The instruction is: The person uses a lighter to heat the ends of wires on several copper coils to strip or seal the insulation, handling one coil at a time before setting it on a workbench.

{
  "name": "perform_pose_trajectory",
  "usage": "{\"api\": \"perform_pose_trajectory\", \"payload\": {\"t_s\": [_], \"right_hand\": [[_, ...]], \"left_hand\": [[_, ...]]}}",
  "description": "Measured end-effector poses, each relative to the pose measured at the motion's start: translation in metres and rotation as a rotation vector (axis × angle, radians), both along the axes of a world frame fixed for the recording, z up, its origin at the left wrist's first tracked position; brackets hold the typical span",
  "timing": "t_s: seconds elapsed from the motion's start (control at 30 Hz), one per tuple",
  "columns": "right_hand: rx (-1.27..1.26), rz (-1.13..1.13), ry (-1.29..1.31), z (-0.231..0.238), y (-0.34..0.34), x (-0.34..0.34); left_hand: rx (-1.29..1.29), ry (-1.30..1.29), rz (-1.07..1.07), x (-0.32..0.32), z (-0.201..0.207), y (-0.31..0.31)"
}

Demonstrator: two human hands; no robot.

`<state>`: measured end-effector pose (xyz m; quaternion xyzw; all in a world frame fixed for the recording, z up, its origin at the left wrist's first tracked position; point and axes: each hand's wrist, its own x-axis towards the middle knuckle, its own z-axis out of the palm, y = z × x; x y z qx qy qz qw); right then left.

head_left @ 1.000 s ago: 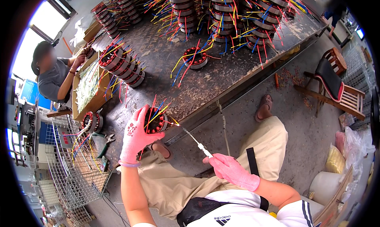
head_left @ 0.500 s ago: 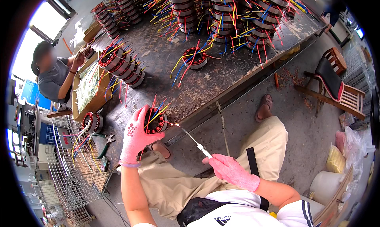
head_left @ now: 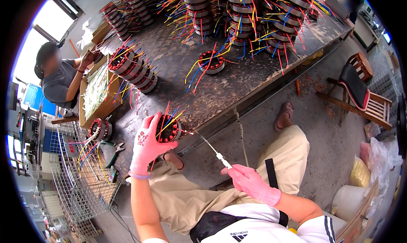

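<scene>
My left hand (head_left: 146, 143), in a pink glove, is wrapped round a motor stator (head_left: 173, 133) at the table's near edge. The stator has red windings inside a metal ring, with red, blue and yellow leads sticking up. A short lead reaches out from its right side. My right hand (head_left: 254, 185), also pink-gloved, is closed on a slim tool (head_left: 222, 159) with a white handle and thin metal rod; its exact kind is unclear. The rod's tip points at that lead's end, very close to it; contact cannot be made out.
Stator stacks (head_left: 197, 10) line the back of the worn table (head_left: 178, 77); a shorter stack (head_left: 131, 69) and a single stator (head_left: 212, 65) stand nearer. Left are another stator (head_left: 101, 130), pliers (head_left: 112, 156), a wire basket (head_left: 80, 188) and a person (head_left: 61, 80). A chair (head_left: 356, 88) stands right.
A bright spot where the rod's tip met the lead has faded. The tip now seems slightly farther from the stator. My left hand keeps its grip; the whole view has shifted slightly.
</scene>
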<state>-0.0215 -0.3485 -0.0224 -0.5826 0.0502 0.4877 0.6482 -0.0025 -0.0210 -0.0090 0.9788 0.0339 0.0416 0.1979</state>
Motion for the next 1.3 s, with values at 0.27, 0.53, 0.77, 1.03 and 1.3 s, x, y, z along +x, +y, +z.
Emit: {"api": "perform_pose_trajectory", "payload": {"t_s": [0.27, 0.53, 0.77, 1.03, 1.3], "right_hand": [[0.007, 0.013, -0.031, -0.003, 0.002, -0.001], [0.031, 0.026, -0.047, -0.005, 0.009, -0.001], [-0.003, 0.067, -0.099, -0.003, 0.007, 0.001], [0.018, 0.055, -0.105, -0.003, 0.007, 0.001], [-0.014, 0.056, -0.09, -0.002, 0.008, 0.001]], "left_hand": [[0.004, -0.003, -0.003, 0.001, -0.001, -0.002], [-0.017, 0.011, 0.004, 0.001, -0.003, -0.001], [-0.015, 0.013, -0.001, 0.001, -0.003, 0.0], [0.002, 0.011, -0.003, 0.001, -0.001, -0.002], [0.002, -0.001, -0.012, 0.001, -0.003, -0.001]]}}
